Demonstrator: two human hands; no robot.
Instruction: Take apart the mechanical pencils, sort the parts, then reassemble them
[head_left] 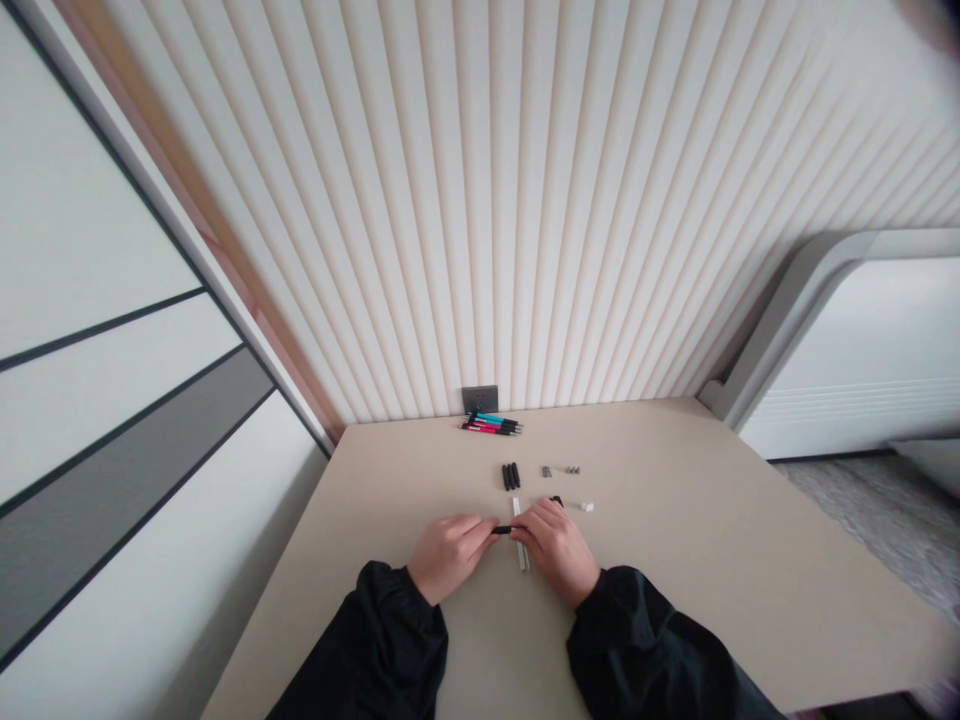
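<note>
My left hand [448, 552] and my right hand [559, 545] meet over the beige table [675, 540], both in black sleeves. Between their fingertips they pinch a short black pen part [502, 529], each hand closed on one end. Two pale thin tubes [520, 552] lie on the table just under my right hand's fingers. Beyond the hands lie three short black grips [511, 475], some small grey metal pieces [560, 470] and a small white piece [586, 507].
Several assembled pens, teal, red and black [491, 424], lie at the table's far edge below a dark wall socket [480, 399]. A ribbed pale wall rises behind. A white unit [855, 350] stands at the right, white and grey panels at the left.
</note>
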